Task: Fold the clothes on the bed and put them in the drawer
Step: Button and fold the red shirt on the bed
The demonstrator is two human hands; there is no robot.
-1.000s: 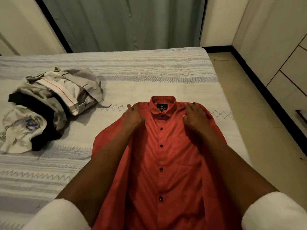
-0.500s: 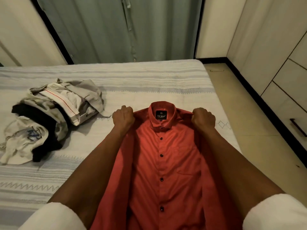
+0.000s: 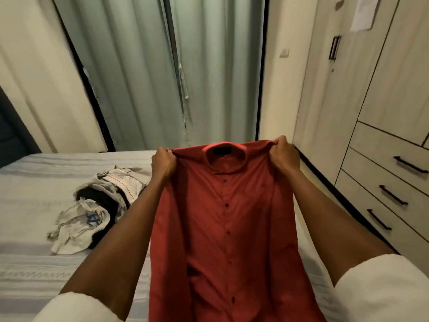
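Left hand (image 3: pixel 163 162): fingers curled tight, pinching the left shoulder seam of the red shirt (image 3: pixel 228 228). Right hand (image 3: pixel 282 154): fingers likewise curled, gripping the right shoulder seam. Neither hand holds anything else.

Red shirt: one, held up by both shoulders in front of the person, above the right-hand part of the bed (image 3: pixel 34 228). Buttoned front faces the camera, collar at the top, dark label inside the collar. Seven dark buttons countable down the placket; the uppermost near the collar is blurred. Body hangs down between the forearms and runs out of view at the bottom edge; whether the hem touches the bed cannot be told.

Pile of clothes (image 3: pixel 102 205): one loose heap near the middle of the bed, left of the left forearm, well apart from the shirt. At least three pieces distinguishable: a pale one with a blue print nearest, a black one under it, a grey and white one with a thin red stripe toward the far edge. Exact count unclear.

Drawers (image 3: pixel 394 182): three, stacked, each with one dark bar handle, all pushed in, across the floor strip from the right edge of the bed.

Two white sleeves, rolled above the elbows, at the bottom corners.
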